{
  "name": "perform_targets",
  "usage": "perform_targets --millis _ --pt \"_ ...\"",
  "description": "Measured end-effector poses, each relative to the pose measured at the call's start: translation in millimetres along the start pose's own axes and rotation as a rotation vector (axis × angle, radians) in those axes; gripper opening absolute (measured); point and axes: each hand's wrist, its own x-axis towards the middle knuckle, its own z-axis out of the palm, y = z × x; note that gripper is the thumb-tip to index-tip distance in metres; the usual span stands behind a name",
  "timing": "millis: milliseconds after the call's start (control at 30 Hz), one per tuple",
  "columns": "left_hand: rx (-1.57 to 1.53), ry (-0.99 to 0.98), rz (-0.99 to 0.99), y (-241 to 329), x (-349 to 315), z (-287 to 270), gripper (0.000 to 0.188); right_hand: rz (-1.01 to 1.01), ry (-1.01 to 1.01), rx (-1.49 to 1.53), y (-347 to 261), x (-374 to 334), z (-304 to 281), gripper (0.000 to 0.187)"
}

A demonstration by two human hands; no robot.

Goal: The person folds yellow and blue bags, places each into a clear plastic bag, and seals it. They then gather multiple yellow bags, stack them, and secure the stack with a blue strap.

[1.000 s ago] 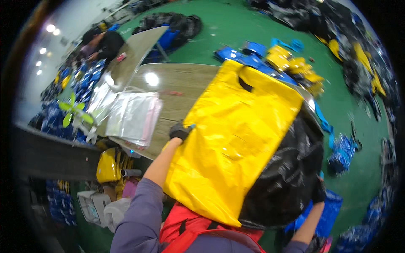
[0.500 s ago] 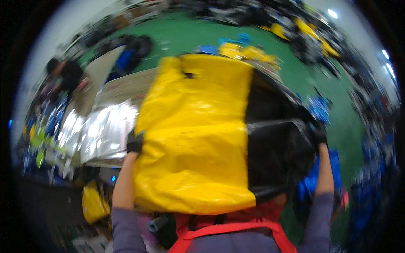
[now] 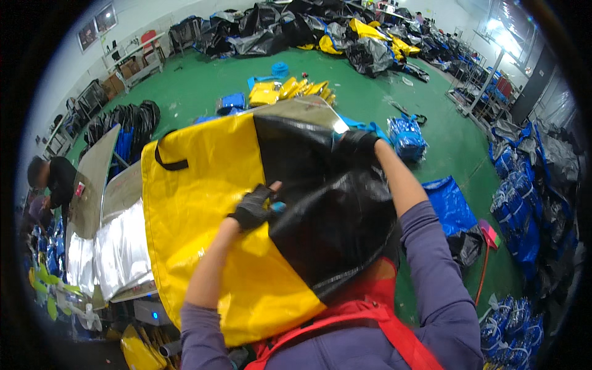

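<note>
A large tarpaulin bag (image 3: 203,203), part yellow and part black, lies spread in front of me. A short black strap (image 3: 169,157) loops from its yellow side. My left hand (image 3: 251,208), in a dark glove with bare fingertips, rests on the bag near the colour seam, fingers apart, with a bit of blue at one fingertip. On the far edge of the black part, my right hand (image 3: 359,145), gloved too, is closed on the material; its fingertips are partly hidden.
A table (image 3: 302,110) under the bag holds silvery sheets (image 3: 123,246) on its left. Folded yellow bundles (image 3: 290,91) lie on the green floor beyond. A blue bag (image 3: 450,203) and a blue bundle (image 3: 407,139) lie to the right. Another person (image 3: 58,179) stands far left.
The bag has turned and shifted left. My left hand has moved from its left side onto its middle; my right hand went from the right side to the far edge.
</note>
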Motion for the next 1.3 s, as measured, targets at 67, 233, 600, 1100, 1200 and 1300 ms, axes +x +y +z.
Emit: perform_targets --millis 67,233,600,1100,1200,1300 --pt "0.191 0.096 0.11 16.0 39.0 21.4 0.084 0.104 -0.126 0.106 -10.1 48.8 23.5 0.032" --pt "0.313 0.176 0.159 -3.7 65.8 56.7 0.083 0.331 0.462 -0.063 -38.4 101.8 -20.0 0.055" --pt "0.462 0.094 0.084 -19.3 110.0 59.3 0.068 0.399 0.192 0.671 -47.4 -168.7 27.3 0.069" --pt "0.637 1.056 -0.269 -12.8 -140.4 -9.8 0.053 0.057 -0.379 -0.494 -75.0 6.6 71.2 0.077" --pt "0.449 0.805 -1.02 -43.9 -315.1 12.3 0.061 0.03 -0.365 -0.325 -51.7 12.1 83.5 0.08" --pt "-0.185 0.22 -1.442 -70.3 -420.1 64.8 0.064 -0.071 -0.378 -0.459 -46.3 18.8 70.5 0.077"
